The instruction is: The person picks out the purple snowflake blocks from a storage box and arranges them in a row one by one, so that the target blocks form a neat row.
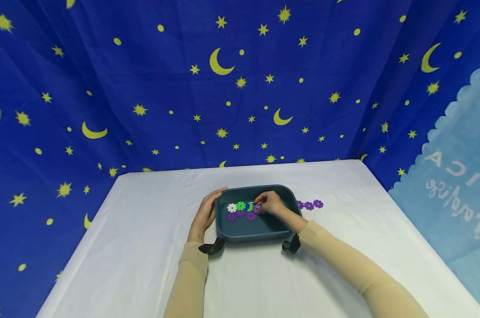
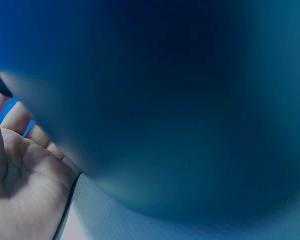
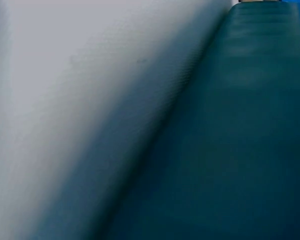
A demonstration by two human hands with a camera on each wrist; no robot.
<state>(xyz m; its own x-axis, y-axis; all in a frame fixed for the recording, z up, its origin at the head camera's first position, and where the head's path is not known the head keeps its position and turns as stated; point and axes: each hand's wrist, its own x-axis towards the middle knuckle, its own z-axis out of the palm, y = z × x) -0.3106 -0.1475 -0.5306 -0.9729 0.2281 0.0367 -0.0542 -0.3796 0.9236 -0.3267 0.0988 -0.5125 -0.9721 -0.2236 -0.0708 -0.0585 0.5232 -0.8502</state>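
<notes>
A dark blue-green plastic tub [image 1: 260,236] stands on the white-covered table. My left hand [image 1: 204,215] rests along its left outer wall, fingers reaching toward the far rim; in the left wrist view, the palm [image 2: 35,180] faces the tub wall [image 2: 180,125]. Inside the tub, my right hand [image 1: 270,203] pinches a purple snowflake disc [image 1: 257,209] between thumb and fingers. Beside it lie a white disc [image 1: 232,207], a green disc [image 1: 241,206], a partly covered blue and green piece [image 1: 249,206] and several purple discs [image 1: 232,217]. The right wrist view shows no hand.
Outside the tub's right wall, a row of purple discs [image 1: 309,206] lies on the white tablecloth [image 1: 144,247], partly hidden by the tub. A blue curtain with moons and stars [image 1: 248,92] hangs behind the table. A light blue cloth [image 1: 459,176] hangs at the right.
</notes>
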